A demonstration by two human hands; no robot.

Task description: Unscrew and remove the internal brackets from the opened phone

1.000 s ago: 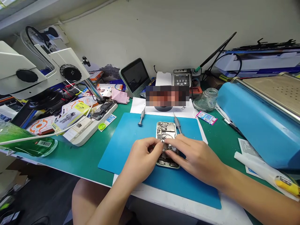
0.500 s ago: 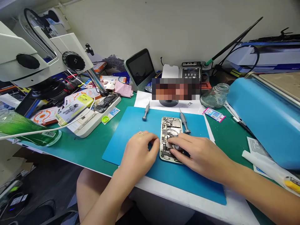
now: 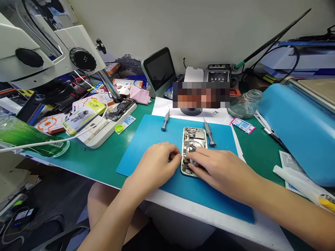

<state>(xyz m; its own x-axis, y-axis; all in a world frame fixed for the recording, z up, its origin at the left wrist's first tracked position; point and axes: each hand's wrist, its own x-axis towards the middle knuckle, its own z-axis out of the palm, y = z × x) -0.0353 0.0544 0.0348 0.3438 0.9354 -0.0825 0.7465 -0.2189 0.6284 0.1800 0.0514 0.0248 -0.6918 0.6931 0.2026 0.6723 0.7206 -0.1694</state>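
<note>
An opened phone (image 3: 193, 139) with bare circuit parts lies on a blue work mat (image 3: 146, 139). My left hand (image 3: 157, 165) rests against the phone's left edge with its fingers curled. My right hand (image 3: 222, 170) lies over the phone's lower half, fingertips pressed down onto the inner parts. What the fingertips touch is hidden. Two grey screwdrivers lie on the mat: one (image 3: 165, 122) to the upper left of the phone, one (image 3: 209, 134) just right of its top.
A white microscope (image 3: 47, 52) hangs over the left side above a cluttered tray and packets. A green bottle (image 3: 28, 137) lies at the left edge. A small tablet (image 3: 159, 71), a soldering station (image 3: 218, 73), a glass jar (image 3: 247, 104) and a blue machine (image 3: 295, 122) stand behind and right.
The view has shifted, so everything sits a little further right. My left hand moved from the phone's middle to its left edge. My right hand stays pressed on the lower half.
</note>
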